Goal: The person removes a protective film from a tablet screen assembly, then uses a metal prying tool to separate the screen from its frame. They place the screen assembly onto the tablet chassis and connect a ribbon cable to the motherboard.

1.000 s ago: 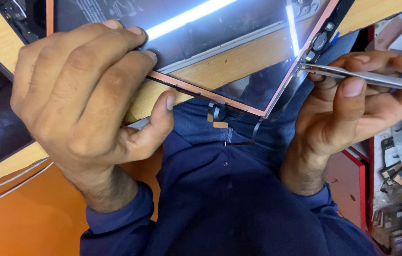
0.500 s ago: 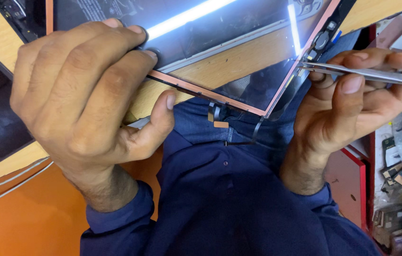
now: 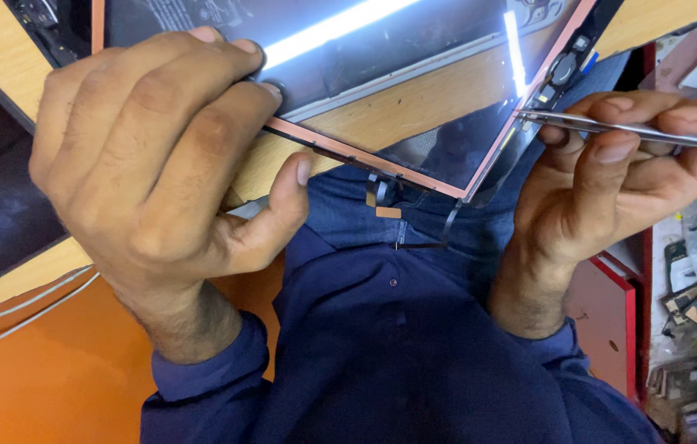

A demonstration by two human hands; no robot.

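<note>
Bright, even light; tube-lamp glare streaks across glass panel (image 3: 414, 74); sharp focus, soft shadows.

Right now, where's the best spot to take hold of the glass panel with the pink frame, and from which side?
Probably the pink-framed panel is best gripped by its near long edge, coming from the left, as the left hand does: fingers on top, thumb under. It lies flat, overhanging the wooden bench. Avoid the right corner, where the tweezers in the right hand work, and the dangling flex cables.
</note>
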